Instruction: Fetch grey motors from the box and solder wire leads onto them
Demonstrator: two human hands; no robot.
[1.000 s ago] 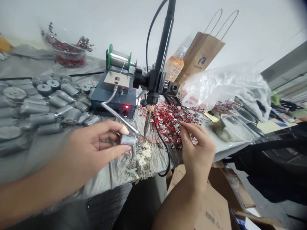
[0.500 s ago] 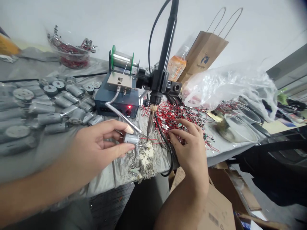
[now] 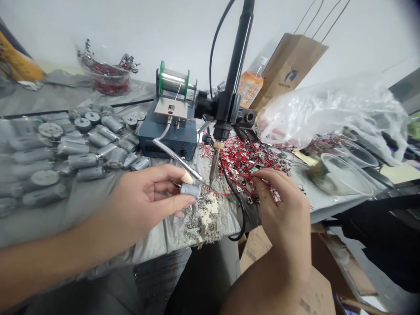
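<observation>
My left hand [image 3: 154, 192] pinches a small silver electric motor [image 3: 190, 190] between thumb and fingers. Thin red wires [image 3: 215, 191] stretch from the motor's end toward the right. Just beyond it, the tip of a clamped soldering iron [image 3: 215, 164] points down, and the metal solder feed tube [image 3: 179, 158] ends close by. My right hand [image 3: 284, 201] is at the front of a heap of small parts with red wires [image 3: 238, 164]. Its thumb and index finger are pressed together; whatever is between them cannot be made out.
Many motors [image 3: 82, 161] lie at left. Behind my left hand stands a blue solder feeder [image 3: 167, 138] with a solder spool [image 3: 173, 82]. A black cable [image 3: 241, 201] loops over the table edge. A plastic bag [image 3: 328, 113] and clear tub [image 3: 344, 175] are at right.
My right hand has moved right, away from the motor and iron, over the wired parts. My left hand still holds the motor. The feeder's red light has dimmed. The view has shifted slightly.
</observation>
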